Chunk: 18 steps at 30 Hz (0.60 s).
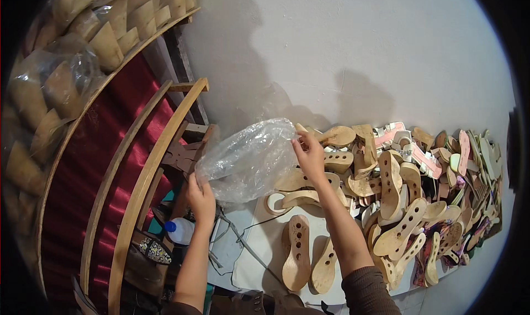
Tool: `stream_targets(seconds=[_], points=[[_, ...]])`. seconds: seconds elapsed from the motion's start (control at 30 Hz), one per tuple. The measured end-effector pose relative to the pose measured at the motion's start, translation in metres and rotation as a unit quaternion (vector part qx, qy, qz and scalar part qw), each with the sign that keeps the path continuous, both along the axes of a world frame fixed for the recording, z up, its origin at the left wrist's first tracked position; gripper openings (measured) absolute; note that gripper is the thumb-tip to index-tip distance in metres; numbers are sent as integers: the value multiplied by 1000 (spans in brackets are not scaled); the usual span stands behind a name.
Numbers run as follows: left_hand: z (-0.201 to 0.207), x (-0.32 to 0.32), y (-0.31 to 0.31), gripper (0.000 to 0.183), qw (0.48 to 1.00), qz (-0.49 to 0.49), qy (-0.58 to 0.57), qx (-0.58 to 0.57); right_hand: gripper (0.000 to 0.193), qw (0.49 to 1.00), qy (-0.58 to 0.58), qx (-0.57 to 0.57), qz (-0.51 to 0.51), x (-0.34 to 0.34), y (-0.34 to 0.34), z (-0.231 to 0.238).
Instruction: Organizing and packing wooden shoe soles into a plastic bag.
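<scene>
While the left hand (201,196) gripped one edge of a clear plastic bag (248,159), the right hand (310,156) pinched the other. Wooden shoe soles (386,204) lay heaped beneath.

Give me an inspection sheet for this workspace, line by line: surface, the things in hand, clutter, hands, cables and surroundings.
Surface: white board on the floor, partly covered.
Things in hand: crumpled clear plastic bag, held up between both hands.
Clutter: heap of tan wooden shoe soles with holes along the wall; flat coloured insoles at the far right; white plastic bottle with blue cap.
Hands: left hand grips the bag's lower edge; right hand pinches its upper edge.
Cables: thin dark cord lying across the board.
Surroundings: pale plaster wall; wooden shelf frame with red cloth; bagged wooden blocks upper left.
</scene>
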<state>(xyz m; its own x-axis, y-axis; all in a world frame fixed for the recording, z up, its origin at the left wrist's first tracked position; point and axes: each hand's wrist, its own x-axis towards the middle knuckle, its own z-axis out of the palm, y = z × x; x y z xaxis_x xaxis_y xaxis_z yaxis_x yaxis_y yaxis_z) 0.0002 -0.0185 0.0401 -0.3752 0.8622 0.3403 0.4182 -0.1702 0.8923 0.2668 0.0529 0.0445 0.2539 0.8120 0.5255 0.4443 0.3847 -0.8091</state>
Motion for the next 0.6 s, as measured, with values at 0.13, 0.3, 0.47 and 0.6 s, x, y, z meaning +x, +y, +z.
stream_targets(seconds=[0.13,0.3,0.47,0.6], points=[[48,-20,-11,28,960,39,230,156,26,999,25,41,6,-3,-13,46],[85,-27,-39,27,957,37,181,222,25,994,-8,111,-14,-8,-49,97],[132,-24,-97,34,990,-79,-40,111,24,998,-6,-49,31,0,-95,135],[128,-44,-119,37,977,-170,-132,5,25,975,-148,-144,78,1,-116,150]])
